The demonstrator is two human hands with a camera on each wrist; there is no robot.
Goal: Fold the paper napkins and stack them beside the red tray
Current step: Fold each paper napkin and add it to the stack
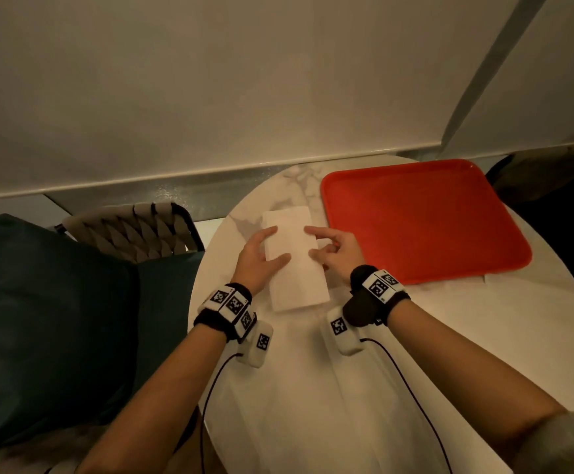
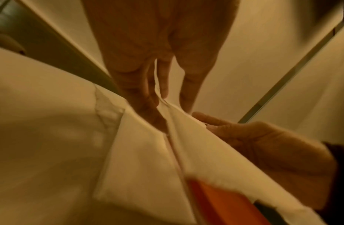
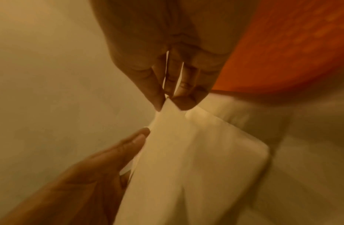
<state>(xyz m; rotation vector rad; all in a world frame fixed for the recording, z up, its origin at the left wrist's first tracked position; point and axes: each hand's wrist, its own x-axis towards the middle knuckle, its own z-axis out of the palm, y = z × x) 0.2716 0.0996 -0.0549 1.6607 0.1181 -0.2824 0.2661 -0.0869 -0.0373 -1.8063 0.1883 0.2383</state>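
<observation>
The person's two bare forearms, each strapped with a black wrist band carrying black-and-white markers, reach in from the bottom of the head view over the round white marble counter (image 1: 484,336), which holds everything. The large red plastic tray (image 1: 422,220) sits on the right half of the counter with nothing on it, and just beside its left edge lies the white folded paper napkin (image 1: 295,265), long side running away from the person, seemingly on other pale paper. The left hand (image 1: 258,258) has its fingers on the napkin's left edge with the thumb on top; the right hand (image 1: 336,251) pinches the right edge, and the right wrist view shows its fingertips (image 3: 159,103) nipping a corner of the sheet. Both hands are thus closed on the napkin, a little apart from each other. The risk, as I judge it, is that thin paper pulled from both sides skews or tears, or that layers slide so the edges no longer match; a loose release could also nudge it against the tray rim. Both wrist views are blurred and amber, so the number of layers is unclear. Whether a stack lies beneath this napkin cannot be told, and a white corner under the tray's near edge is mostly hidden.
</observation>
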